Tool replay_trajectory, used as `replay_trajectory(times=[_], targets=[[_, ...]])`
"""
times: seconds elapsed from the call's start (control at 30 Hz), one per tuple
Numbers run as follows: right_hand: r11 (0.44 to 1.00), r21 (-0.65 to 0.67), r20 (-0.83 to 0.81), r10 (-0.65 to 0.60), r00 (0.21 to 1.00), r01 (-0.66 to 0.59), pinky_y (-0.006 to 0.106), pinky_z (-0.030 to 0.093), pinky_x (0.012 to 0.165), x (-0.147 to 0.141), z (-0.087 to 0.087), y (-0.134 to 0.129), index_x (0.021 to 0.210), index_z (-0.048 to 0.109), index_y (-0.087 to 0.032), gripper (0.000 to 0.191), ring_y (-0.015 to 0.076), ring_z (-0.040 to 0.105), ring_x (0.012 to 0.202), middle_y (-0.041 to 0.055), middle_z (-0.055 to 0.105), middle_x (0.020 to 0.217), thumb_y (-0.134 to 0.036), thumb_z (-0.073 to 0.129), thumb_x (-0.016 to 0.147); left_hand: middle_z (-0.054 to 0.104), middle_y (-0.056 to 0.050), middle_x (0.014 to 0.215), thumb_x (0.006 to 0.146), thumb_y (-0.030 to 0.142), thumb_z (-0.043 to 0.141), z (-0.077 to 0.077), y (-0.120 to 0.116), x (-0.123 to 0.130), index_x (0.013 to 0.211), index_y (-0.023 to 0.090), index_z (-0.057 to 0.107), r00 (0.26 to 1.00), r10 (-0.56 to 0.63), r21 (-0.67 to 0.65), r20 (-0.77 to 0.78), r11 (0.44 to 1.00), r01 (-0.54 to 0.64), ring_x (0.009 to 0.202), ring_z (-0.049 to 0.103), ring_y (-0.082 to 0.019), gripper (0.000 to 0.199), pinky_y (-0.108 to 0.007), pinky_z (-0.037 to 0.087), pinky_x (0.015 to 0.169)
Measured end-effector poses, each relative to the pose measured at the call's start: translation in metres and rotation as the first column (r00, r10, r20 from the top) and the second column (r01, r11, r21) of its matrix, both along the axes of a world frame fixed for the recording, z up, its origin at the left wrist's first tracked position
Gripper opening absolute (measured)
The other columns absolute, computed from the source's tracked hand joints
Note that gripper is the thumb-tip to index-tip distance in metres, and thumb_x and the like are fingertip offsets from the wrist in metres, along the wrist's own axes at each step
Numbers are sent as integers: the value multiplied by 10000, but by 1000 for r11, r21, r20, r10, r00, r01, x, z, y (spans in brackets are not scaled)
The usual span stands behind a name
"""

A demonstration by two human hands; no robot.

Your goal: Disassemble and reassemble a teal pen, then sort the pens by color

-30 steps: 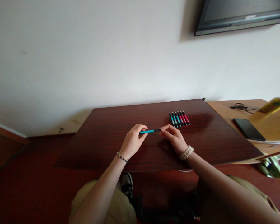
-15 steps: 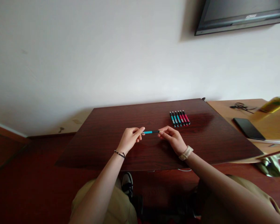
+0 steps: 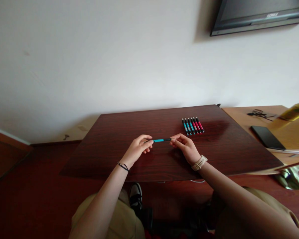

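A blue and black pen (image 3: 158, 140) is stretched sideways between my two hands, above the dark wooden table (image 3: 129, 126). My left hand (image 3: 140, 146) pinches its blue end between thumb and fingers. At the black end, my right hand (image 3: 185, 145) has its fingertips closed on the tip. Beyond my right hand lies a neat row of pens on the table: several blue pens (image 3: 187, 125) on the left and several red pens (image 3: 198, 124) on the right, all side by side with their tips toward the wall.
To the right stands a lighter wooden table (image 3: 241, 116) with a black phone (image 3: 267, 137), a coiled black cable (image 3: 260, 114) and a yellow can (image 3: 294, 112). A television (image 3: 261, 16) hangs on the wall. A shoe (image 3: 135, 195) shows below the table's front edge.
The fingers of my left hand have shifted slightly on the pen's blue end. The view has moved a little; the row of pens lies as before.
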State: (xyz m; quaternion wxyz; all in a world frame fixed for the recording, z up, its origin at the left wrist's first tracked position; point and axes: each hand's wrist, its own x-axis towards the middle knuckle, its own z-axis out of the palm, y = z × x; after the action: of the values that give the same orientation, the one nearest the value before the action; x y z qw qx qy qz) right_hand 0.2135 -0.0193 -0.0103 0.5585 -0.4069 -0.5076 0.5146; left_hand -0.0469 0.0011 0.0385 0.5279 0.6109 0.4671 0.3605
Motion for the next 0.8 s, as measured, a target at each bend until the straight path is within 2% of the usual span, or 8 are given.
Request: replay_trajectory(times=[0.1,0.2,0.37,0.47,0.57,0.63,0.73,0.8], targets=[[1000,-3,12,3,1000,-3,311,500,733,-1,1,-1,954,710,-225,317,173,639,781,33,737,879,-518,798,870,639,-18,648,886,592,707,-1,1,-2,857,150,721,999,44,22,-32,999,-44,550,539,-109,443,-224,377,524],[1000,3,23,14,1000,-14,317,506,740,-1,2,-1,956,709,-227,322,178,645,784,36,739,877,-523,798,867,493,-1,463,965,685,528,-4,2,-1,666,138,677,988,102,-11,-114,994,-104,441,438,-94,641,-236,323,482],[1000,5,24,-7,1000,7,315,504,734,-1,2,0,949,703,-225,326,180,642,783,36,735,872,-529,789,871,731,-62,836,868,598,721,-2,2,4,1090,169,713,999,49,10,22,999,-49,612,604,-128,483,-226,398,519],[1000,4,35,5,999,-5,314,502,728,-1,1,0,957,701,-227,324,183,644,788,40,739,883,-529,784,876,665,-29,689,882,596,706,-2,3,5,853,156,719,995,90,62,-39,994,-87,552,526,-107,441,-225,356,500],[1000,12,42,26,999,-27,318,503,733,-1,0,0,968,702,-230,313,185,645,788,39,739,885,-523,775,887,510,8,489,945,671,574,-4,3,5,695,153,703,974,162,91,-160,985,-149,459,438,-102,590,-239,319,474],[1000,16,44,18,999,-19,318,501,732,-1,1,0,961,701,-229,312,184,641,785,38,736,881,-523,774,887,562,-1,534,946,670,571,-4,3,5,784,153,734,980,136,85,-143,989,-125,467,465,-108,565,-241,333,473],[1000,11,43,-6,999,6,317,497,721,-1,2,0,953,699,-227,330,184,634,776,38,735,874,-539,777,878,687,-26,760,872,578,721,-3,2,7,1022,174,734,998,49,83,-34,995,-46,560,537,-111,431,-229,375,505],[1000,8,44,-10,999,10,318,500,723,-1,2,0,950,699,-225,338,184,634,774,38,736,872,-545,779,874,661,-13,742,846,543,763,-2,1,7,981,175,727,999,46,87,-22,995,-44,564,511,-101,394,-221,362,509]])
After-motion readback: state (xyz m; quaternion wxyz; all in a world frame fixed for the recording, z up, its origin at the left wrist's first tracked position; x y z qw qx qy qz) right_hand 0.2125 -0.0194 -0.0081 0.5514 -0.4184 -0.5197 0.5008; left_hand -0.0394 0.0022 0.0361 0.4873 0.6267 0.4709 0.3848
